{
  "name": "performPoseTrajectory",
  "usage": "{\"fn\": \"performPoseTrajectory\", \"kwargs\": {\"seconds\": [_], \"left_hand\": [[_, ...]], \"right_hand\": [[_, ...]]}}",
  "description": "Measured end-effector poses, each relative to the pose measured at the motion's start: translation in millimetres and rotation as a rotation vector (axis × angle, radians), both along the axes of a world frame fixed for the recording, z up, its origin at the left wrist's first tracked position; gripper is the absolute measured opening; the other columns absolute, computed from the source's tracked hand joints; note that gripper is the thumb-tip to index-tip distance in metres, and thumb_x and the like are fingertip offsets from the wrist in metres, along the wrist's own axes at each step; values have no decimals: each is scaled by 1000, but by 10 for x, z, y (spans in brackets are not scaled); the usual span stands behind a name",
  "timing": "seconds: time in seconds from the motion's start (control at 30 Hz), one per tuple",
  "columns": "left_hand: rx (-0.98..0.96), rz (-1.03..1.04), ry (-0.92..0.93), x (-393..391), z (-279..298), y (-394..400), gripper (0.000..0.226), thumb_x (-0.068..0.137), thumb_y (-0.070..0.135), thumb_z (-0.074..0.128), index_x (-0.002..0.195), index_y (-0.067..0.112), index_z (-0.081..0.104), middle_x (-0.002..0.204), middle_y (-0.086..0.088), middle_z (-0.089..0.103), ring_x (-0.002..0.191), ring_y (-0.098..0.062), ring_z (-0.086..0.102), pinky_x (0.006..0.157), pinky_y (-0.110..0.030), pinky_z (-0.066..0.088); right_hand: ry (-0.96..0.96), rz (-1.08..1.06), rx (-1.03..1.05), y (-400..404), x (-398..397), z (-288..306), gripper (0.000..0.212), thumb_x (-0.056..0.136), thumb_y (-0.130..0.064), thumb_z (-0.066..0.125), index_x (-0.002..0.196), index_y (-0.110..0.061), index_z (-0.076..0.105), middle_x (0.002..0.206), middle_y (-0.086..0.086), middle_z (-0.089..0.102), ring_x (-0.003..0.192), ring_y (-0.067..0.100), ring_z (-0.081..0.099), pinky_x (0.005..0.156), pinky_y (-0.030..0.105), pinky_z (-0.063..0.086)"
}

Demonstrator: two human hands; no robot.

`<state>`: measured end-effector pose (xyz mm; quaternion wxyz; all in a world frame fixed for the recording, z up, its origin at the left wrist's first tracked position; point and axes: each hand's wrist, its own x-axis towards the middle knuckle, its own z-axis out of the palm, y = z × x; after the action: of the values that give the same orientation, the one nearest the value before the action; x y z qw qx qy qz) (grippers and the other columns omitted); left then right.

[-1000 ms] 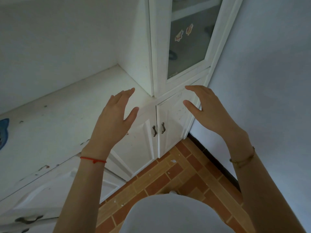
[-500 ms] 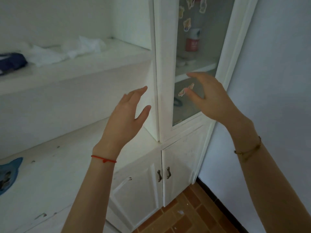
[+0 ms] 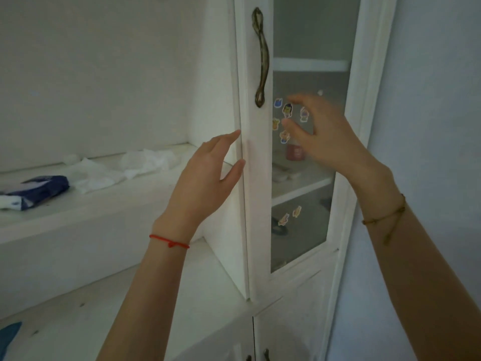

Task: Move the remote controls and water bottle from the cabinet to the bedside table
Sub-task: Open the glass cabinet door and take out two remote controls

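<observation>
**Head view: glass door shut, both hands raised and empty**

Head camera on a tall white cabinet (image 3: pixel 369 74), glass door (image 3: pixel 307 37) closed, 2 inner shelves visible through the pane. Everything below placed relative to that door.

Left of the door: open white shelf (image 3: pixel 78 209) carrying crumpled white bags (image 3: pixel 145 162) and a blue packet (image 3: pixel 39 190). On the door's left stile, high up: bronze handle (image 3: pixel 261 57), untouched. Stuck on the pane: a scatter of small cartoon stickers (image 3: pixel 287 110).

Behind the pane, on the lower inner shelf: water bottle (image 3: pixel 294 152), only its reddish label clear, upper part hidden by the right hand. Beside it, lying flat: pale shapes, likely the remote controls (image 3: pixel 281 171), too dim to count. Bedside table not in frame.

In front of the pane: right hand (image 3: pixel 328 136), blurred, fingers spread and curled, holding nothing, just below and right of the handle. At the door's left edge: left hand (image 3: pixel 205 183), open, palm toward the stile, fingertips at or just short of the wood, contact not certain.

Judged stage: very start, door not yet opened, nothing retrieved.

Risks from here: door swinging into the left hand if pulled while that hand sits at the edge; bottle toppling or knocking the remotes off the shelf if reached for over them; weak grip on 3 or more items carried at once.
</observation>
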<state>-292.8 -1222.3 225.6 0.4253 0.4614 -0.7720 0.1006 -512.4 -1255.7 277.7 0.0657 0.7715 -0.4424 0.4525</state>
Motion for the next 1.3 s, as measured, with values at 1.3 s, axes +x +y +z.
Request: {"fn": "performPoseTrajectory", "kwargs": {"seconds": [1.3], "left_hand": [[96, 86, 154, -411, -355, -211, 55, 97, 31, 49, 147, 14, 33, 143, 1, 44, 131, -14, 41, 113, -33, 35]], "right_hand": [[-399, 141, -131, -475, 595, 621, 13, 90, -7, 55, 101, -1, 54, 63, -9, 43, 55, 2, 43, 54, 6, 39]]}}
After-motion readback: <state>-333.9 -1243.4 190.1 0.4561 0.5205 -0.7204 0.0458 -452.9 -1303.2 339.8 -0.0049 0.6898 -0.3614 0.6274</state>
